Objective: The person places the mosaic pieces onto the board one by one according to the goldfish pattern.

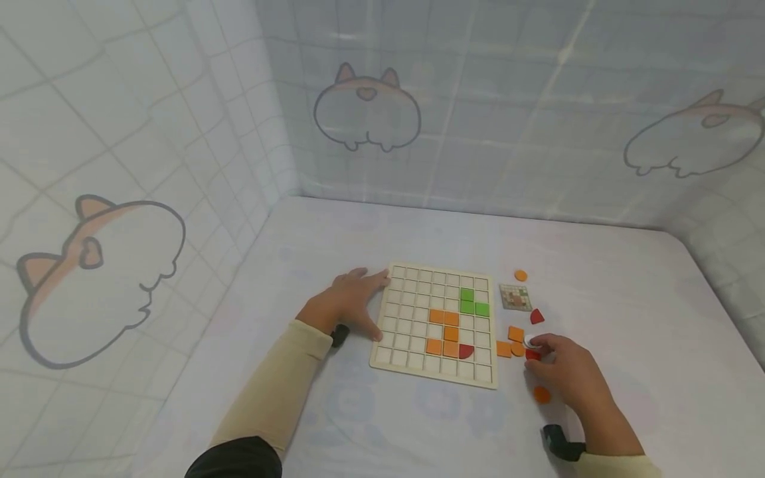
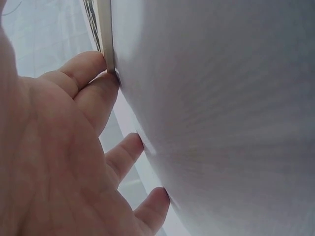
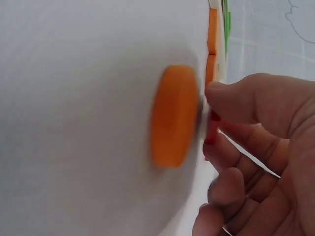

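Left hand (image 1: 352, 300): I see its fingers spread, touching the left edge of the grid board (image 1: 404, 324) on the worktop (image 1: 340, 236). Right hand (image 1: 568, 373): thumb and forefinger either side of a red piece (image 1: 533, 356), right of the board; I can't tell if they're clamped. Orange disc (image 1: 542, 395) near the thumb.
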A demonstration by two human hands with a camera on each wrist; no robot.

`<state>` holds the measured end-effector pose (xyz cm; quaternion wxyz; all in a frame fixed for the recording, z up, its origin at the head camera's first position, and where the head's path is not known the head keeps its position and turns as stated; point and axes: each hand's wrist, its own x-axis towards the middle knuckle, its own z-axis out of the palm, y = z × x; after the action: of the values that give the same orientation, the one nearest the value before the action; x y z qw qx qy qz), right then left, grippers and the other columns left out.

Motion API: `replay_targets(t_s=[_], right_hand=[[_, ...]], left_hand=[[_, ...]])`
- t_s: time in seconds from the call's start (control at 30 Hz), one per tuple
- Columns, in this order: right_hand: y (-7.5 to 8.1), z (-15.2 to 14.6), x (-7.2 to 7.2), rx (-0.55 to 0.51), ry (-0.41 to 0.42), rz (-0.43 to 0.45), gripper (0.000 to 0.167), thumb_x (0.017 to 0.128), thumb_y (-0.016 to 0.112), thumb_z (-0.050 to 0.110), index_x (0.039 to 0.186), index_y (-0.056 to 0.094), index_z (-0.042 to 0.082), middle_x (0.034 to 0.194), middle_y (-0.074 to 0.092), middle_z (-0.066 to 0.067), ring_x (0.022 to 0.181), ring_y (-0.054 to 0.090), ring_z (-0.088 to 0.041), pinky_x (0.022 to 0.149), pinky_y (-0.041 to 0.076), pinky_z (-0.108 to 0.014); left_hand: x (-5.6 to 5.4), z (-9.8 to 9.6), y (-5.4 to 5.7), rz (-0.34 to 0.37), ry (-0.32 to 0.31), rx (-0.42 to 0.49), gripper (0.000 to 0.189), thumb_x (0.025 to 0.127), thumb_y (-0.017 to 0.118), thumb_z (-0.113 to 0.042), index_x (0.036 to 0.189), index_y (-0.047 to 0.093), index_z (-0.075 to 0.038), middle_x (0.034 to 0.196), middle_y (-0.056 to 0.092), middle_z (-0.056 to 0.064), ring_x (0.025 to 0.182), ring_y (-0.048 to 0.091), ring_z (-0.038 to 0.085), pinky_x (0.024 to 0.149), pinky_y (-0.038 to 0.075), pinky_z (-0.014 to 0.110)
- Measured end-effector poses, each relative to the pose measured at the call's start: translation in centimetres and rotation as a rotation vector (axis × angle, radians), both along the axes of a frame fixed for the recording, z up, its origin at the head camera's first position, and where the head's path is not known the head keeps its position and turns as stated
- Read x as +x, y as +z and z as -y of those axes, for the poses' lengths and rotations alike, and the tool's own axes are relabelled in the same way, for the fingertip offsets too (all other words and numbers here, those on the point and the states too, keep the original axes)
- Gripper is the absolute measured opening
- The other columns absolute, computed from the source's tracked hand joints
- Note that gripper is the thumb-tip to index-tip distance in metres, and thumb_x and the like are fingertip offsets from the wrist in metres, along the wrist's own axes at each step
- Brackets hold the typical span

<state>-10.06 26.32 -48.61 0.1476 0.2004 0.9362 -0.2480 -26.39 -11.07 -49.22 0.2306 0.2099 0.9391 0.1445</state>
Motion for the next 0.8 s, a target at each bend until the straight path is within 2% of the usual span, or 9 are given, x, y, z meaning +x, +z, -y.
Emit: replay_targets(t_s=[0.17, 0.3, 0.43, 0.6, 0.8], right_hand=[[1.2, 1.8, -0.1, 0.023, 0.068, -0.062, 0.049, 0.086, 0.077, 0.029, 0.129, 0.068, 0.006, 0.118, 0.065, -0.018, 0.095, 0.055, -0.030, 0.071, 0.057, -0.037], [1.9, 5.5, -0.7, -0.006, 0.142, -0.120, 0.044, 0.088, 0.076, 0.029, 0.126, 0.071, 0.008, 0.118, 0.066, -0.012, 0.099, 0.056, -0.028, 0.081, 0.059, -0.042], [1.1, 9.2, -1.7, -0.040, 0.239, -0.190, 0.030, 0.089, 0.074, 0.025, 0.116, 0.075, 0.012, 0.114, 0.067, -0.003, 0.100, 0.060, -0.021, 0.090, 0.057, -0.044], [0.3, 12.4, -2.9, -0.052, 0.366, -0.246, 0.020, 0.087, 0.076, 0.022, 0.105, 0.077, 0.014, 0.102, 0.067, 0.002, 0.094, 0.059, -0.016, 0.088, 0.056, -0.038], [-0.2, 14.9, -4.0, -0.040, 0.449, -0.249, 0.017, 0.089, 0.077, 0.024, 0.104, 0.078, 0.015, 0.097, 0.066, 0.004, 0.089, 0.057, -0.013, 0.085, 0.054, -0.034]], left_hand=[[0.0, 0.1, 0.2, -0.004, -0.012, 0.005, 0.129, 0.055, 0.095, -0.060, 0.161, 0.023, -0.042, 0.170, 0.020, 0.001, 0.156, 0.016, 0.037, 0.115, 0.031, 0.066], [-0.2, 0.0, -0.2, -0.018, -0.019, 0.018, 0.128, 0.054, 0.095, -0.059, 0.160, 0.026, -0.041, 0.170, 0.022, -0.007, 0.156, 0.014, 0.035, 0.116, 0.030, 0.066], [-0.5, -0.1, -0.7, -0.027, -0.027, 0.006, 0.128, 0.053, 0.095, -0.061, 0.160, 0.027, -0.041, 0.169, 0.022, -0.012, 0.157, 0.014, 0.033, 0.117, 0.029, 0.065], [-0.5, -0.1, -0.6, -0.031, -0.048, -0.003, 0.128, 0.053, 0.094, -0.063, 0.160, 0.028, -0.040, 0.169, 0.022, -0.014, 0.157, 0.014, 0.032, 0.118, 0.027, 0.064], [-0.3, 0.0, -0.3, -0.040, -0.026, -0.016, 0.128, 0.052, 0.094, -0.063, 0.159, 0.028, -0.043, 0.169, 0.025, -0.006, 0.155, 0.020, 0.037, 0.115, 0.032, 0.065]])
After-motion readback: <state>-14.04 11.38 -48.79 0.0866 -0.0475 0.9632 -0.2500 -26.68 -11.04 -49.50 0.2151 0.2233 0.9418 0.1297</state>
